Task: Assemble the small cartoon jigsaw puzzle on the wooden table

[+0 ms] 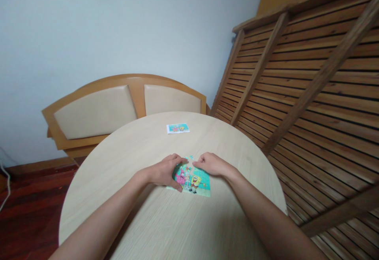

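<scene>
- The cartoon puzzle (195,180) is laid flat on the tabletop (168,228).
- Its left side is overlapped by the left hand (164,172), thumb and fingers parted.
- Its upper right is overlapped by the curled right hand (211,164); its grip cannot be told.

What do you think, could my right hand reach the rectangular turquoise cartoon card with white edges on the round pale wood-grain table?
Probably yes: nothing upright stands between your right hand and the card, though a forward stretch across the table seems needed.
</scene>
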`<state>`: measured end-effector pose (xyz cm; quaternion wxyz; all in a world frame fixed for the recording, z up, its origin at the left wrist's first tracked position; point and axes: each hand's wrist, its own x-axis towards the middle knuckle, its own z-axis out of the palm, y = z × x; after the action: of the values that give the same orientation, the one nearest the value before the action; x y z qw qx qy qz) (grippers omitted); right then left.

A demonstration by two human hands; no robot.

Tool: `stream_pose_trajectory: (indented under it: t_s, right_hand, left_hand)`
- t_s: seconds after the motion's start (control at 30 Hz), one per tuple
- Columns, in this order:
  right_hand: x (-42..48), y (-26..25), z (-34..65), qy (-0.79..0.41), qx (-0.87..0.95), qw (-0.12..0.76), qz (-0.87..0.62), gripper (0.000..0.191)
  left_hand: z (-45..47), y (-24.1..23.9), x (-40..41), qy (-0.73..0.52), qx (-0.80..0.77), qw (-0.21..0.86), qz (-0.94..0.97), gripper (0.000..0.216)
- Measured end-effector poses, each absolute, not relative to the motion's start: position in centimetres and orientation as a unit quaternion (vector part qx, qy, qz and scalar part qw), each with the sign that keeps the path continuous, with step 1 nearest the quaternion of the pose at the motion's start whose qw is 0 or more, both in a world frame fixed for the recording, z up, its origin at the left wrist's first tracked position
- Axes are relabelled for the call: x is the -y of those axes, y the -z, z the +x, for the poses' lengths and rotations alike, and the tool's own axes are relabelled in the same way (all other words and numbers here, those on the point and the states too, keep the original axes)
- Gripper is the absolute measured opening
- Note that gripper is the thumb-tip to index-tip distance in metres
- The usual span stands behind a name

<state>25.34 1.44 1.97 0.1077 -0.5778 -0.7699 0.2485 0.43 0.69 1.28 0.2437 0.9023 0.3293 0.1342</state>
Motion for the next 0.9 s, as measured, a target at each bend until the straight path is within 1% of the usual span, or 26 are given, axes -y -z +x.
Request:
stream_pose_trajectory:
  t_s: [0.2,0.4,0.5,0.6,0.77,0.9]
  right_hand:
    - [-1.4,-2.0,25.2,-0.243,0.770,0.121,-0.577,0.037]
    - [-1.2,-2.0,24.8,-0.235,0.779,0.109,-0.571,0.039]
    - [-0.9,-2.3,24.5,-0.235,0.775,0.117,-0.574,0.034]
    - [-0.5,-2.6,24.3,-0.228,0.773,0.109,-0.582,0.032]
    - [-0.1,-2.9,24.0,-0.210,0.783,0.071,-0.581,0.039]
    - [0.1,-3.2,23.6,-0.203,0.783,0.063,-0.584,0.043]
  left_hand:
    - [0.5,-1.5,-0.6,-0.135,-0.323,0.257,0.901,0.094]
    - [0.4,-2.2,-0.6,-0.108,-0.369,0.281,0.880,0.094]
    - [0.3,-2.2,-0.7,-0.120,-0.382,0.295,0.868,0.091]
    - [0.3,-2.0,-0.9,-0.133,-0.392,0.304,0.858,0.080]
    - [0.1,-1.4,-1.5,-0.162,-0.374,0.326,0.853,0.054]
    - [0.0,-1.0,-1.8,-0.169,-0.362,0.341,0.851,0.044]
